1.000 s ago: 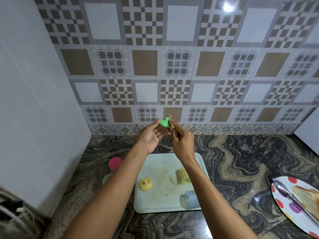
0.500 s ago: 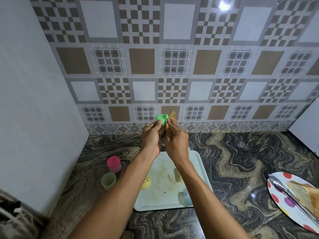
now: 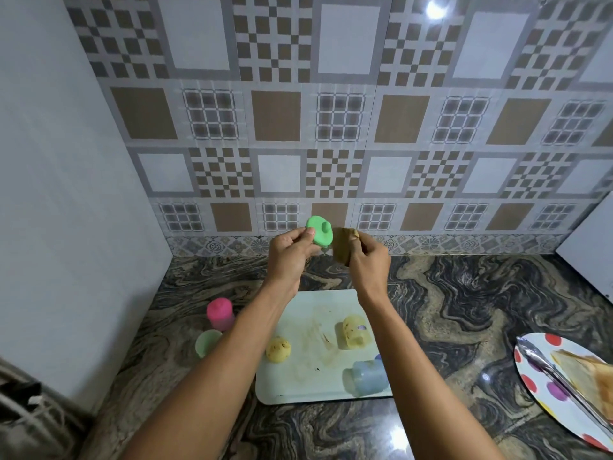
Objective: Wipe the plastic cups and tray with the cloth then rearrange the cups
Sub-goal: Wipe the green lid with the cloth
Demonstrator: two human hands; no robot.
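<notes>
My left hand (image 3: 292,252) holds a bright green plastic cup (image 3: 320,231) up in front of the tiled wall, its base turned toward me. Just to its right, my right hand (image 3: 366,260) grips a brownish cloth (image 3: 343,249) that touches the cup's side. Below my forearms lies a pale tray (image 3: 311,386) with brown smears. On it are two yellow cups (image 3: 278,349) (image 3: 353,332) and a blue cup (image 3: 368,376) on its side. A pink cup (image 3: 219,313) and a light green cup (image 3: 207,341) stand on the counter left of the tray.
The dark marbled counter (image 3: 447,310) meets a grey wall on the left and a tiled wall behind. At the right edge a dotted plate (image 3: 544,390) carries metal tongs (image 3: 570,390) and toast (image 3: 587,370). A white panel (image 3: 590,257) leans at the far right.
The green cup has turned in my left hand, its base now facing me, while my right hand with the cloth has shifted to the cup's right side. Both hands stay raised over the tray.
</notes>
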